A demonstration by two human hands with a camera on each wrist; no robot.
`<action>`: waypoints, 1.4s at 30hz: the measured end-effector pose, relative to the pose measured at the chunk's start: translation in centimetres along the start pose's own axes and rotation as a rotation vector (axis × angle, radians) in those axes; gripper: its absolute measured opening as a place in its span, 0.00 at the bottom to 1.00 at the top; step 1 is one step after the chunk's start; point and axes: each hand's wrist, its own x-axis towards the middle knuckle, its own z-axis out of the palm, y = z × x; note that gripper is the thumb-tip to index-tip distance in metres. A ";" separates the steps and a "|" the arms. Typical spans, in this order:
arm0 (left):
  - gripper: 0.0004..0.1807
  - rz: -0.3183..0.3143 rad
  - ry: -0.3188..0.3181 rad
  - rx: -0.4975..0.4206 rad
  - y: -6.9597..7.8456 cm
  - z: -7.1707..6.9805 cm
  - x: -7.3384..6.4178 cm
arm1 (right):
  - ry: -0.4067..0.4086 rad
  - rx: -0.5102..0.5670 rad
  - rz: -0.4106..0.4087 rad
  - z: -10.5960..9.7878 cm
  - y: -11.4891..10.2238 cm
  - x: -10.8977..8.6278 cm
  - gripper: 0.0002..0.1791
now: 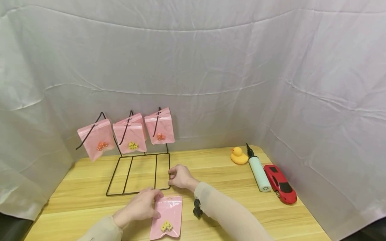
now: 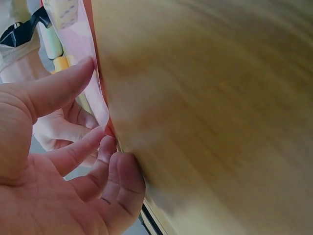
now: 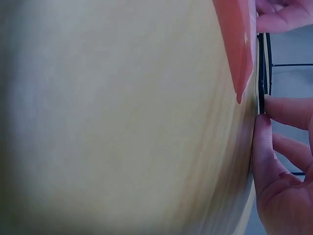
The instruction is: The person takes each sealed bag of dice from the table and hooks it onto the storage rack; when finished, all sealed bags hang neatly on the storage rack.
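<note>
My right hand (image 1: 181,177) pinches the right front corner of a black wire display rack (image 1: 155,170) between thumb and fingers. In the right wrist view, the thumb and forefinger meet at the end of the dark base wire (image 3: 261,73). A pink zip pouch (image 1: 168,211) with yellow dice (image 1: 167,226) showing through its lower part lies just in front of the rack. My left hand (image 1: 141,206) is at the pouch's left edge, thumb and fingertips spread apart along it, the fingers by the top corner.
Pink dice pouches hang from the rack's three hooks: orange dice at left (image 1: 96,134), yellow in the middle (image 1: 131,135), orange-red at right (image 1: 161,127). A yellow rubber duck (image 1: 239,156), a pale green hand pump (image 1: 259,174) and a red toy car (image 1: 280,184) stand at the right, near the curtain (image 1: 325,134).
</note>
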 end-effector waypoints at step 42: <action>0.15 0.132 0.096 -0.540 -0.9 -1.7 -1.5 | -0.009 0.041 0.025 0.0 -0.3 -0.3 0.28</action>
